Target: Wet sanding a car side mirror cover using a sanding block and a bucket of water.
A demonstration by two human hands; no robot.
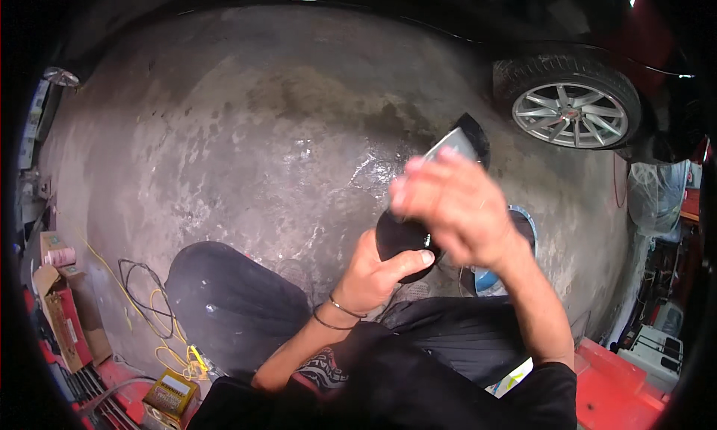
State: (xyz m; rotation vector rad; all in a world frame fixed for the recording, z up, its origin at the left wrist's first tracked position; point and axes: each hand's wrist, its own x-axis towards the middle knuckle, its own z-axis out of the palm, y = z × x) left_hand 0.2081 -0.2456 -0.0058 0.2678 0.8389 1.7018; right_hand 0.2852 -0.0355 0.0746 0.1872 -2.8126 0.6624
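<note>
My left hand (371, 275) grips a glossy black curved part (401, 238) near its lower end, with the thumb laid across its face. The part tilts up and away to the right, and its dark far end (473, 131) shows beyond my other hand. My right hand (455, 206) lies across the middle of it, smeared by motion, with its fingers curled. A flat grey sheet (452, 143), perhaps sandpaper, sticks out from under those fingers. Behind my right wrist stands a blue bucket (486, 283), mostly hidden by the hand and forearm.
Wet patches mark the concrete floor (246, 124). At the far right is a dark car's wheel (571, 115). A yellow cord (169, 349), a yellow can (172, 393) and a cardboard box (78, 310) sit at the left. Near my right elbow is a red surface (616, 393).
</note>
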